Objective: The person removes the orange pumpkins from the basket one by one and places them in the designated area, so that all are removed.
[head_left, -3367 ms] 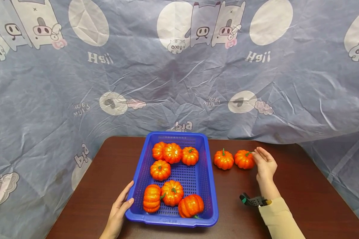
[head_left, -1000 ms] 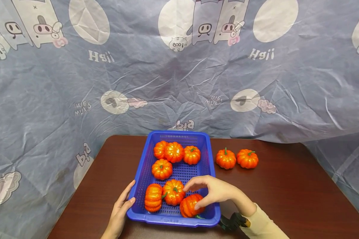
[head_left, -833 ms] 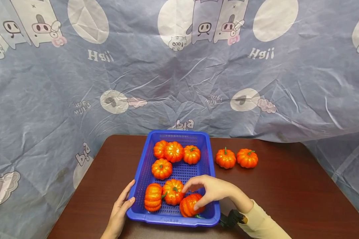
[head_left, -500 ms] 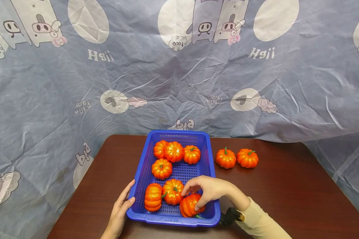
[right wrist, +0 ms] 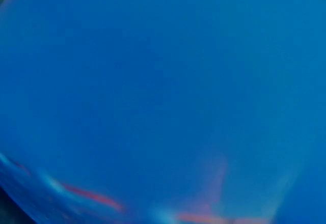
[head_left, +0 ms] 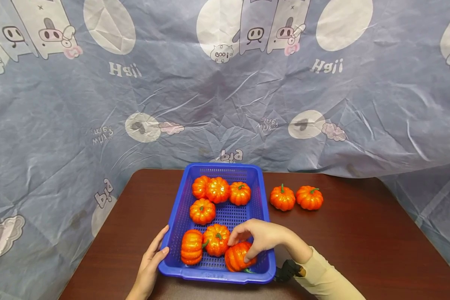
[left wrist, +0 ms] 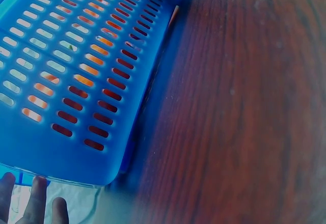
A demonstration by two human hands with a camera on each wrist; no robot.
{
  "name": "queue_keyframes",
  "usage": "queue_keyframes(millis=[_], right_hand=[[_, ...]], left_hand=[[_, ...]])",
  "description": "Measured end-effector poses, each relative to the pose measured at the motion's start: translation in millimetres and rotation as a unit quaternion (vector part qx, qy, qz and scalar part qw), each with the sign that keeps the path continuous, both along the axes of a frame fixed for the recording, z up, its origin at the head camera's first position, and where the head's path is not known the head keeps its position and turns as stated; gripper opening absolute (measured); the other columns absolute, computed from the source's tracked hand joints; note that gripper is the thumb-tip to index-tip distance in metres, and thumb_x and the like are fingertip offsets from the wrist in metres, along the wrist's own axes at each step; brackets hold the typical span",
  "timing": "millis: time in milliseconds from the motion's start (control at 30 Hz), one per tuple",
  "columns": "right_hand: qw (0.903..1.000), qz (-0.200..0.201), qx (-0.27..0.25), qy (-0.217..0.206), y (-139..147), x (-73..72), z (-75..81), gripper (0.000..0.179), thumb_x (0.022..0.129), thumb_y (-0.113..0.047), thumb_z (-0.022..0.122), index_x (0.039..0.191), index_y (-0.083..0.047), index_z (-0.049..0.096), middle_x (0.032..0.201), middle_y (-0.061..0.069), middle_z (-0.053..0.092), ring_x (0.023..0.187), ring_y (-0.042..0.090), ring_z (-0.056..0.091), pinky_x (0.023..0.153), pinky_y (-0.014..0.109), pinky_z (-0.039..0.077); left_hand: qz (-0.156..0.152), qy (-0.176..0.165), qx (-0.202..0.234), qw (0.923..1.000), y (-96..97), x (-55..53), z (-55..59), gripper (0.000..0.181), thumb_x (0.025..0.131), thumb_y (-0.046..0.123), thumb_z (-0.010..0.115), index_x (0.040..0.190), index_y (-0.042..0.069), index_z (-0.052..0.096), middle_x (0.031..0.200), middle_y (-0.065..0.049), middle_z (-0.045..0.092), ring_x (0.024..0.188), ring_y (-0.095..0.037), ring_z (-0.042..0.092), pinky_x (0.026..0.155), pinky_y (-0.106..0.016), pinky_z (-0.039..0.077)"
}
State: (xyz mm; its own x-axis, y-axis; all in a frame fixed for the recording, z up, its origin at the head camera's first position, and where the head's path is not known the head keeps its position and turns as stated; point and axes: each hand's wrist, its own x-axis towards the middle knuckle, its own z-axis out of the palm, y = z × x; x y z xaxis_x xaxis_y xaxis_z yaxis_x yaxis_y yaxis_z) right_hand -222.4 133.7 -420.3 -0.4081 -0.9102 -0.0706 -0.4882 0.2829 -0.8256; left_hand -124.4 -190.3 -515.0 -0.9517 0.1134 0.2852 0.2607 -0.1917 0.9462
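Note:
Seven small orange toy pumpkins lie in a blue plastic basket (head_left: 265,233), seen whole in the head view; make that several. My right hand (head_left: 264,237) reaches over the right wall and grips the pumpkin (head_left: 234,257) in the front right corner, thumb on its near side and fingertips on its far side. Left of it sits an upright pumpkin (head_left: 216,239), then one on its side (head_left: 191,247). My left hand (head_left: 148,264) rests its fairly straight fingers and thumb against the basket's left side. The right wrist view is filled by blurred blue plastic.
Two more pumpkins, a nearer one (head_left: 282,198) and one farther right (head_left: 309,198), stand on the brown table (head_left: 360,241) right of the basket. A pumpkin (head_left: 202,211) and a back row of others lie inside. A patterned grey-blue cloth (head_left: 225,104) hangs behind.
My right hand has come from beside the rightmost pumpkin on the table into the basket, and its fingers have drawn in on the front right pumpkin. The left hand stays put.

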Motion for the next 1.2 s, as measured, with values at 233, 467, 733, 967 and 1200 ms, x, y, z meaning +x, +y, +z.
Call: queue_keyframes(millis=[233, 467, 733, 967, 1200], right_hand=[[0.9959, 0.016, -0.078, -0.042, 6, -3.9, 0.9, 0.043, 0.074, -0.003, 0.076, 0.114, 0.001, 0.060, 0.110, 0.013, 0.064, 0.102, 0.018, 0.061, 0.092, 0.037, 0.046], [0.9783, -0.001, -0.180, -0.104, 15, -8.8, 0.3, 0.047, 0.077, -0.001, 0.074, 0.118, 0.009, 0.054, 0.116, 0.026, 0.058, 0.111, 0.022, 0.057, 0.095, 0.043, 0.043], [0.9374, -0.090, -0.296, -0.160, 35, -8.8, 3.4, 0.044, 0.078, 0.008, 0.069, 0.119, 0.008, 0.055, 0.118, 0.009, 0.061, 0.111, 0.023, 0.057, 0.091, 0.036, 0.047], [0.9050, -0.130, -0.385, -0.125, 56, -8.1, 5.8, 0.041, 0.082, 0.012, 0.061, 0.120, -0.002, 0.059, 0.119, 0.005, 0.061, 0.107, 0.019, 0.060, 0.086, 0.030, 0.049], [0.8801, -0.179, -0.428, -0.103, 76, -4.2, 1.6, 0.039, 0.086, 0.013, 0.054, 0.117, -0.008, 0.061, 0.120, 0.001, 0.059, 0.107, 0.015, 0.058, 0.084, 0.027, 0.050]], left_hand=[[0.009, 0.001, -0.007, 0.9999, -1.0, -1.5, -4.6, 0.053, 0.097, 0.006, 0.040, 0.147, 0.002, 0.025, 0.148, -0.006, 0.034, 0.125, -0.012, 0.045, 0.096, -0.024, 0.041], [0.004, 0.018, -0.010, 0.9998, -8.4, -9.8, -28.5, 0.052, 0.099, 0.013, 0.041, 0.148, 0.006, 0.025, 0.151, -0.012, 0.028, 0.127, -0.015, 0.042, 0.097, -0.025, 0.040], [-0.002, 0.011, -0.004, 0.9999, -0.5, 0.3, 0.7, 0.051, 0.098, 0.004, 0.038, 0.147, -0.001, 0.023, 0.147, -0.001, 0.036, 0.125, -0.011, 0.044, 0.097, -0.023, 0.039], [-0.005, 0.011, -0.005, 0.9999, -1.7, 0.3, -0.9, 0.051, 0.098, 0.005, 0.038, 0.147, 0.001, 0.024, 0.145, -0.001, 0.039, 0.123, -0.012, 0.046, 0.095, -0.025, 0.042], [-0.003, 0.021, -0.008, 0.9998, -1.1, -0.1, -1.0, 0.051, 0.098, 0.003, 0.037, 0.147, 0.000, 0.024, 0.146, -0.002, 0.038, 0.124, -0.012, 0.045, 0.097, -0.023, 0.040]])
